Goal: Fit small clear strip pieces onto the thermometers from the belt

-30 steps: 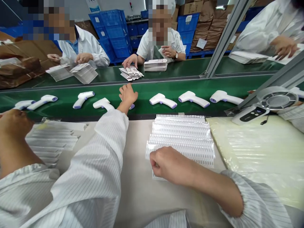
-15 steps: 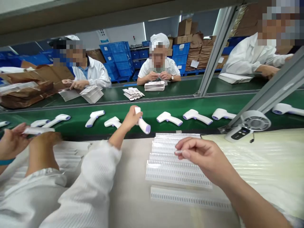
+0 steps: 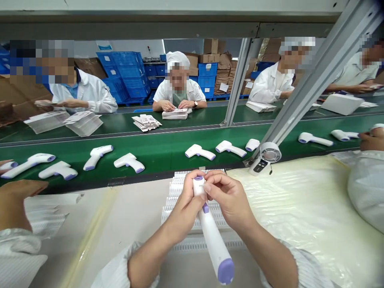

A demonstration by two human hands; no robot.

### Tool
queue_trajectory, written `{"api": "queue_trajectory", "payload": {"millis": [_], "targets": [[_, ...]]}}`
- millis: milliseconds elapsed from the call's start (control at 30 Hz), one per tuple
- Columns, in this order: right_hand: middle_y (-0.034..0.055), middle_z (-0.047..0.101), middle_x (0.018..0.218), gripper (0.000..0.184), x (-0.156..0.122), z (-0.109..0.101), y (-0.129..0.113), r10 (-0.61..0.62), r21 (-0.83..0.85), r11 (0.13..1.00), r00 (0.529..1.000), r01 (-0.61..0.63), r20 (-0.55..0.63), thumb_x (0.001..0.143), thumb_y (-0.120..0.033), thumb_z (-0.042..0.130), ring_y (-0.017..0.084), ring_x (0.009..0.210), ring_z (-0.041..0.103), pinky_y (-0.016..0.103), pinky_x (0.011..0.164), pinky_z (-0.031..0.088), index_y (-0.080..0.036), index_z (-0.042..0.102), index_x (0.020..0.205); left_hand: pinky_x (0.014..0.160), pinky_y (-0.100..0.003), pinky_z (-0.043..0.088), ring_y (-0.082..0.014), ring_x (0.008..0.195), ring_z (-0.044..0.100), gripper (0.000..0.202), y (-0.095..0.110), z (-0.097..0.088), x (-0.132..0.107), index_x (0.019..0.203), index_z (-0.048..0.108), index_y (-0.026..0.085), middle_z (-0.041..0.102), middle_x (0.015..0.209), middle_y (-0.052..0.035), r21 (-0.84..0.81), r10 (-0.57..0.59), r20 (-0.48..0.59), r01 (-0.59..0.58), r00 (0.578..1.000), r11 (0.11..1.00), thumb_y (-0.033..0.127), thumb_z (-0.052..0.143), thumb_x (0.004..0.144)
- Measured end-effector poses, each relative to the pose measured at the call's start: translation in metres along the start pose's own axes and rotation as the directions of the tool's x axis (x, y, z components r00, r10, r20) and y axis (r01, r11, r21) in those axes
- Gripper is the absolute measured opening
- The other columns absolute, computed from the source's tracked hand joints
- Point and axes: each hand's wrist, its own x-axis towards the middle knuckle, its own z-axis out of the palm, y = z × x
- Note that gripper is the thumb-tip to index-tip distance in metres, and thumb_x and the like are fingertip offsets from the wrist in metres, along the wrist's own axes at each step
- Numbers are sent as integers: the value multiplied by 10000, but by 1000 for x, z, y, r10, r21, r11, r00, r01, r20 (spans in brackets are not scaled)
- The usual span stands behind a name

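My left hand (image 3: 186, 204) is wrapped round the head end of a white thermometer gun (image 3: 211, 236) with purple trim, held over the bench with its handle pointing toward me. My right hand (image 3: 228, 196) is closed in a pinch at the top of the gun, fingertips pressed on its white head beside a small label. Under both hands lie overlapping white label sheets (image 3: 177, 192).
The green conveyor belt (image 3: 162, 150) carries several more thermometer guns (image 3: 129, 162). A small desk fan (image 3: 265, 156) stands by a slanted metal post. A pale yellow plastic sheet (image 3: 300, 208) covers the bench at right. Co-workers' hands show at far left (image 3: 15, 200) and far right (image 3: 373, 138); others sit opposite.
My left hand lifted a thermometer gun off the belt and brought it in over the label sheets. My right hand rose from the sheets with a small label and met the gun's head.
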Motion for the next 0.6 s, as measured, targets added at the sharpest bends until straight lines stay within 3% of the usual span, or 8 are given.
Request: {"api": "queue_trajectory", "payload": {"millis": [133,333,600], "targets": [[50,667,925,58,0,2,-5,-16,-20,1000,1000,16,-15,727,-252,784,219,897,649,291,644,546,-248,747,683,903,-380,487,-275,1101,567,405,-8,0,-4,1265,537,323,560,1236,-61,3,-30,-28,31,999,1000,423,568,874],[47,680,900,61,-1,1,-7,-61,-53,997,998,59,-30,737,-224,763,217,894,654,302,669,555,-248,734,689,892,-392,489,-287,1099,575,412,-13,0,-6,1322,520,350,556,1269,-60,40,-62,-26,63,998,997,513,519,943],[39,673,870,86,-2,2,-8,-106,-60,993,993,103,-52,754,-230,769,204,861,647,290,650,548,-235,713,688,903,-386,478,-279,1118,553,410,0,6,-4,1279,504,289,563,1252,-75,113,-38,-11,39,999,993,588,427,1009]]}}
